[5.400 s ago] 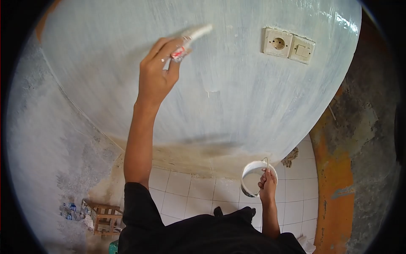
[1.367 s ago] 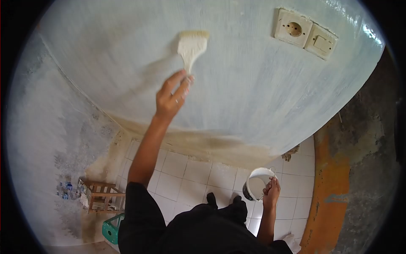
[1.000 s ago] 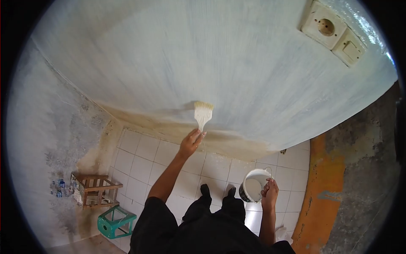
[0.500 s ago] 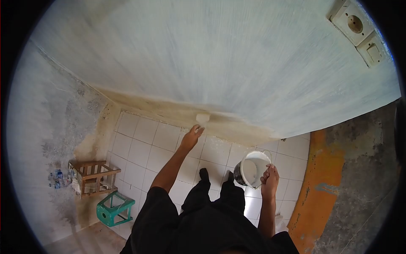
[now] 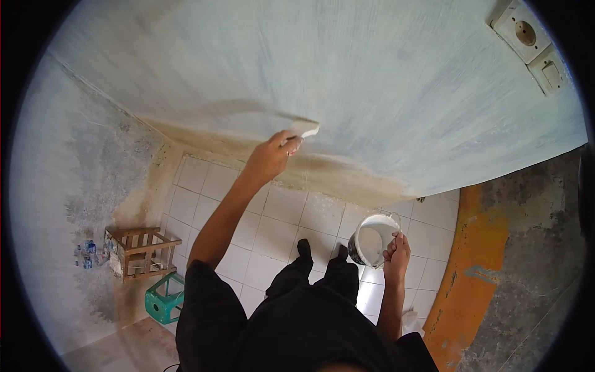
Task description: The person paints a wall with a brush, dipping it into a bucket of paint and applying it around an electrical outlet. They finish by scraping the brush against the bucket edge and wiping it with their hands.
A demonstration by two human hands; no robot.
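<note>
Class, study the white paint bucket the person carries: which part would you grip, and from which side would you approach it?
Grip the thin wire handle arching over the paint bucket, coming from above. The open mouth shows white paint inside, so hanging it from the handle should keep it level. The right hand holds it so by the rim, while the left hand works the brush.
</note>
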